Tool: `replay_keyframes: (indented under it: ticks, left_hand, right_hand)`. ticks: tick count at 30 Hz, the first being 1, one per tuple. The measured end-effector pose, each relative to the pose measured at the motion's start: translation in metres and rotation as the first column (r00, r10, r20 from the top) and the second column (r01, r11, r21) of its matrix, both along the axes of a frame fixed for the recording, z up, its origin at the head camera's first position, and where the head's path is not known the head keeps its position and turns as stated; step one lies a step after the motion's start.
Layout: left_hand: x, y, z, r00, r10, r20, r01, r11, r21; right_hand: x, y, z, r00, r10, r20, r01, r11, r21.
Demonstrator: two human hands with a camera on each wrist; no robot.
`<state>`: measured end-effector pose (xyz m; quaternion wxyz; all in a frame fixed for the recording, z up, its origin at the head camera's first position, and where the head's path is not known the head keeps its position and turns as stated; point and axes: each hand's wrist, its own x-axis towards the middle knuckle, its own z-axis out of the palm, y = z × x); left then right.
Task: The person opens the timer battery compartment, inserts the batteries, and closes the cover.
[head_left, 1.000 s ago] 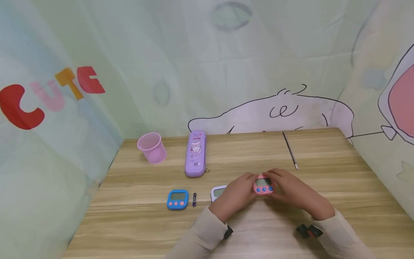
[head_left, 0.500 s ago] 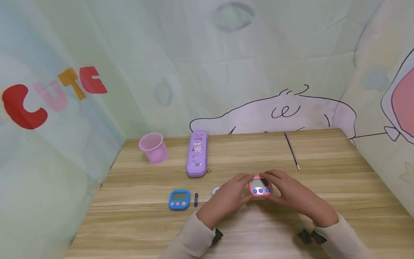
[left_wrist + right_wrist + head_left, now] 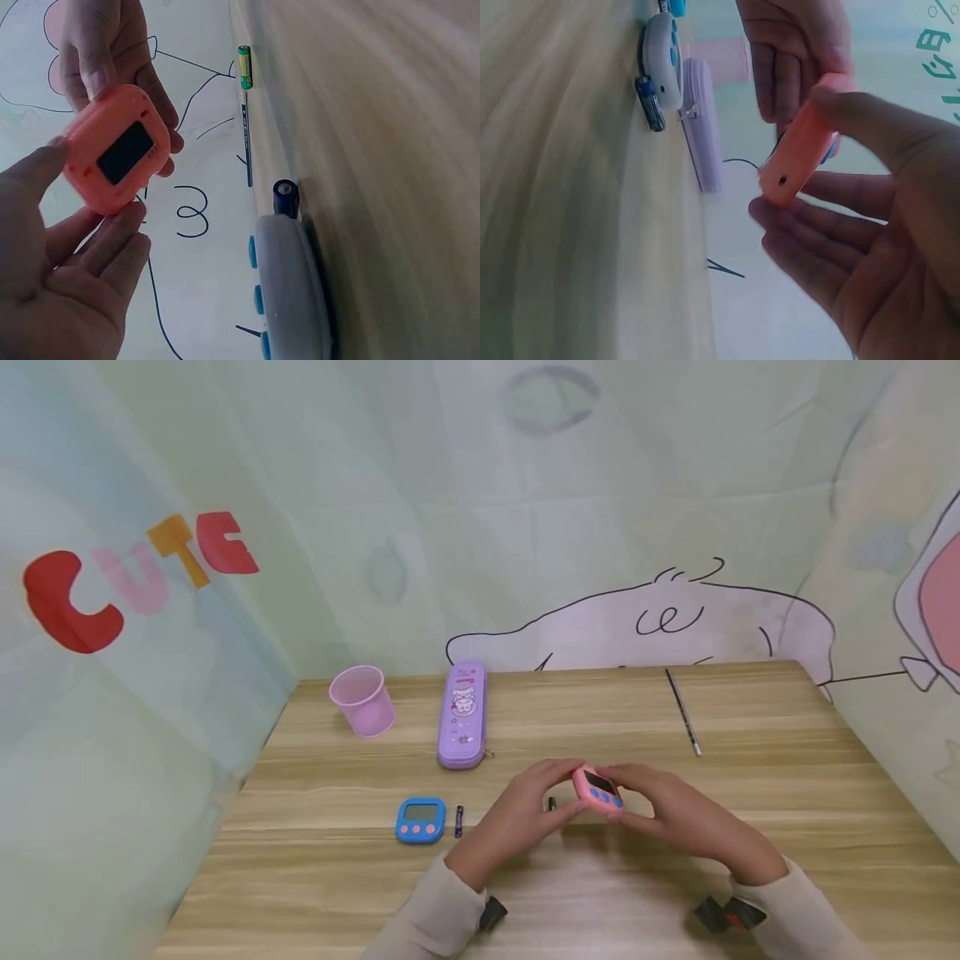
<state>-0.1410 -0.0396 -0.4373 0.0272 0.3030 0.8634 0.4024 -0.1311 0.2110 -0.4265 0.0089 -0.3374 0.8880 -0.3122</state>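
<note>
A pink digital timer (image 3: 597, 789) with blue buttons is held between both hands above the table, tilted. My left hand (image 3: 517, 818) pinches its left side between thumb and fingers, and my right hand (image 3: 667, 802) pinches the opposite side. In the left wrist view the timer's back (image 3: 116, 146) shows, with a dark rectangle in it. A white timer (image 3: 289, 292) with blue buttons lies on the table, hidden behind my left hand in the head view. Close by it is a dark battery (image 3: 285, 198); a green and yellow battery (image 3: 244, 67) lies farther off.
A blue timer (image 3: 420, 821) lies at the left with a small battery (image 3: 459, 821) beside it. Farther back are a pink cup (image 3: 367, 706), a purple pencil case (image 3: 462, 718) and, at the right, a pencil (image 3: 684, 712). A printed curtain (image 3: 480, 527) hangs behind the table.
Both hands have turned the pink timer from facing the head camera to a tilt. The left hand has shifted left, now covering the white timer; a battery has come into view beside its fingers.
</note>
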Motion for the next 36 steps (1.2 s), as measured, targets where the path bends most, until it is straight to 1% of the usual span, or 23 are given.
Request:
replay_keyframes:
  ticks: [2,4,6,7,10,12,14,17,19,20,21,23,26,28,29,30,32,34,36]
  left_hand:
    - [0.001,-0.001,-0.001,1.000,-0.009,0.028,0.007,0.996,0.086]
    - [0.003,-0.003,0.000,0.998,-0.021,0.067,0.011,0.989,0.146]
    - [0.006,-0.005,0.000,0.992,-0.033,0.124,0.011,0.985,0.173]
    - [0.007,-0.006,0.000,0.987,-0.033,0.155,0.006,0.985,0.172]
    - [0.012,-0.009,0.000,0.974,-0.027,0.226,-0.008,0.988,0.152]
    - [0.016,-0.011,-0.001,0.968,-0.026,0.248,-0.013,0.988,0.153]
    - [0.019,-0.013,-0.004,0.972,-0.022,0.234,-0.018,0.986,0.168]
    - [0.024,-0.016,-0.008,0.981,-0.018,0.193,-0.023,0.977,0.213]
    - [0.026,-0.016,-0.010,0.982,-0.018,0.189,-0.030,0.968,0.248]
    - [0.027,-0.017,-0.010,0.978,-0.021,0.209,-0.038,0.962,0.272]
    - [0.028,-0.017,-0.011,0.971,-0.017,0.238,-0.054,0.955,0.290]
    - [0.030,-0.018,-0.014,0.949,-0.017,0.315,-0.092,0.940,0.328]
    - [0.034,-0.019,-0.017,0.896,-0.033,0.443,-0.150,0.916,0.372]
    - [0.036,-0.018,-0.018,0.863,-0.045,0.504,-0.179,0.904,0.388]
    - [0.037,-0.018,-0.019,0.850,-0.050,0.524,-0.188,0.901,0.391]
    - [0.038,-0.018,-0.020,0.841,-0.049,0.539,-0.198,0.899,0.391]
    - [0.040,-0.017,-0.021,0.833,-0.041,0.552,-0.213,0.897,0.388]
    - [0.041,-0.017,-0.023,0.827,-0.022,0.562,-0.231,0.898,0.374]
    - [0.043,-0.017,-0.025,0.819,-0.011,0.573,-0.243,0.899,0.365]
  right_hand:
    - [-0.001,-0.001,-0.003,0.996,0.038,0.080,-0.031,0.996,-0.085]
    - [-0.001,-0.002,-0.007,0.981,0.094,0.171,-0.064,0.983,-0.173]
    - [0.001,-0.004,-0.012,0.950,0.153,0.271,-0.084,0.964,-0.251]
    - [0.002,-0.005,-0.015,0.932,0.184,0.312,-0.094,0.954,-0.283]
    - [0.005,-0.009,-0.023,0.881,0.239,0.408,-0.100,0.938,-0.333]
    - [0.007,-0.011,-0.027,0.856,0.273,0.439,-0.109,0.925,-0.364]
    - [0.009,-0.012,-0.028,0.833,0.315,0.455,-0.120,0.906,-0.406]
    - [0.011,-0.014,-0.029,0.798,0.402,0.449,-0.155,0.857,-0.491]
    - [0.012,-0.015,-0.029,0.786,0.434,0.439,-0.165,0.833,-0.528]
    - [0.013,-0.016,-0.030,0.783,0.442,0.438,-0.164,0.826,-0.539]
    - [0.013,-0.016,-0.031,0.778,0.446,0.443,-0.159,0.821,-0.548]
    - [0.014,-0.017,-0.033,0.771,0.435,0.465,-0.137,0.827,-0.546]
    - [0.016,-0.019,-0.036,0.749,0.418,0.514,-0.108,0.843,-0.528]
    - [0.017,-0.020,-0.038,0.743,0.403,0.535,-0.103,0.858,-0.504]
    - [0.017,-0.020,-0.039,0.744,0.394,0.540,-0.102,0.866,-0.490]
    - [0.018,-0.021,-0.040,0.747,0.380,0.545,-0.098,0.875,-0.475]
    - [0.019,-0.022,-0.040,0.753,0.344,0.561,-0.081,0.895,-0.440]
    - [0.020,-0.022,-0.040,0.738,0.318,0.595,-0.054,0.907,-0.418]
    - [0.022,-0.022,-0.041,0.728,0.293,0.620,-0.035,0.919,-0.393]
